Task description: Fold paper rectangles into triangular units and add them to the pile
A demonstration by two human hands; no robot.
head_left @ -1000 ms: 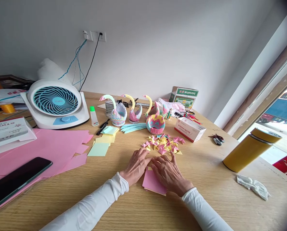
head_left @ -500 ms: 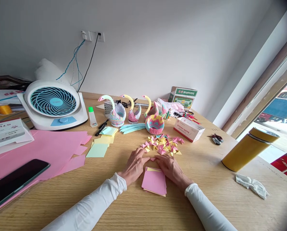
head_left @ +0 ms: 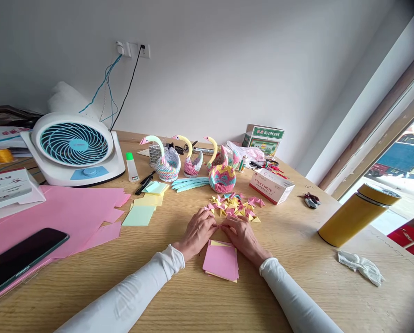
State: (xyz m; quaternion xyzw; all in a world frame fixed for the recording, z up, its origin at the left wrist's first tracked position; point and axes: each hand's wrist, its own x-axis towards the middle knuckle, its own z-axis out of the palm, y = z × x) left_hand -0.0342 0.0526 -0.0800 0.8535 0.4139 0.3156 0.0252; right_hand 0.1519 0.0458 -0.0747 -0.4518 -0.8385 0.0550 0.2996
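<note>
My left hand [head_left: 200,231] and my right hand [head_left: 240,235] meet at their fingertips just behind a stack of pink and yellow paper slips [head_left: 220,261]. Both are closed, pinching a small pink folded paper that the fingers now almost fully cover. Right beyond the fingertips lies a loose pile of pink, yellow and blue folded paper triangles [head_left: 241,207]. Behind the pile stands a round bowl-like body [head_left: 222,178] built of such pieces. Paper swans stand farther back, among them a pale one [head_left: 169,165] and a smaller pink-based one [head_left: 193,165].
To the left are a fan [head_left: 78,148], pink sheets [head_left: 78,210], a black phone [head_left: 22,261], a green paper slip [head_left: 138,216] and a glue bottle [head_left: 132,167]. Rightward stand a sticky note box [head_left: 272,186], a yellow flask [head_left: 357,215] and a crumpled white cloth [head_left: 361,267].
My fingertips have drawn together over the small pink paper, which showed between them before. The right hand has shifted slightly left, and the view has moved a little.
</note>
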